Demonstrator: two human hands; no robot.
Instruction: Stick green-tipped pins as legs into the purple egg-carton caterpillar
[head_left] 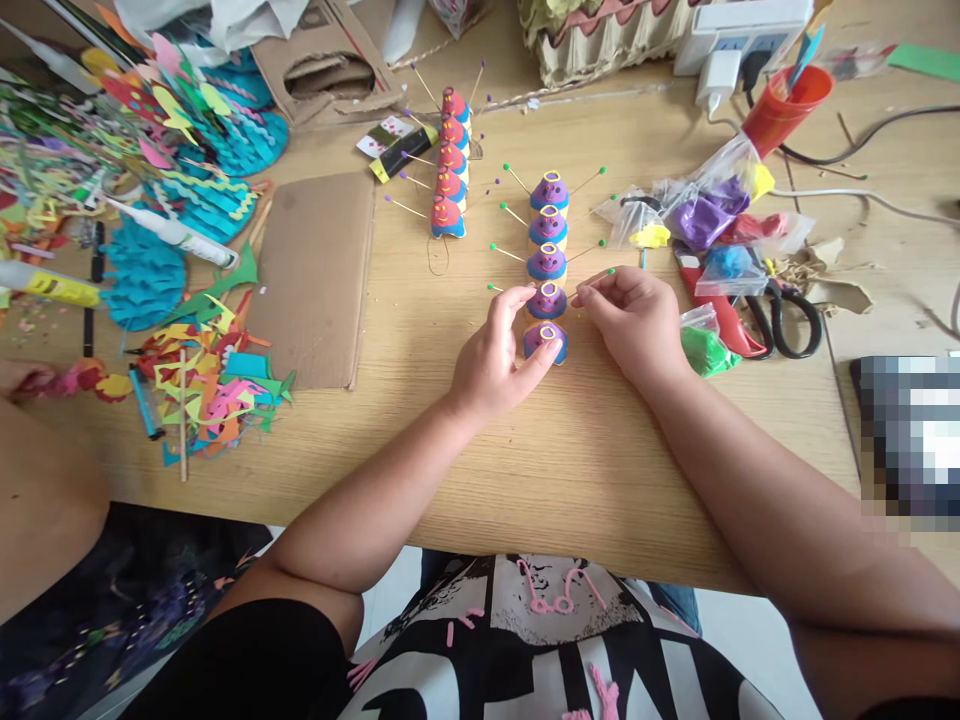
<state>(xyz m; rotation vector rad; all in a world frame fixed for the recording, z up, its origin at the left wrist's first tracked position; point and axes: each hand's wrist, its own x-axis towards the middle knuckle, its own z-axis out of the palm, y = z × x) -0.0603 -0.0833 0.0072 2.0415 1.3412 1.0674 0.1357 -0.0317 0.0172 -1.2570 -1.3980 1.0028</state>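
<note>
A strip of egg-carton cups (547, 262) stands in front of me, each cup blue and purple with a smiley face and a yellow ring on top. Thin sticks with green ball tips jut from its sides. My left hand (491, 355) steadies the near end, its thumb on the nearest cup and its fingers at the cup behind. Between thumb and forefinger, my right hand (634, 320) pinches a green-tipped stick (604, 275) at the strip's right side. Farther back lies a similar red and blue strip (448, 185) with purple-tipped sticks.
Paper scraps (232, 390), blue paper pieces (146, 275) and a cardboard sheet (311, 285) lie left, near another person's arm (41, 500). To the right are bagged clay (709, 215), scissors (795, 320), a red cup (787, 108) and a power strip (739, 30) with cables.
</note>
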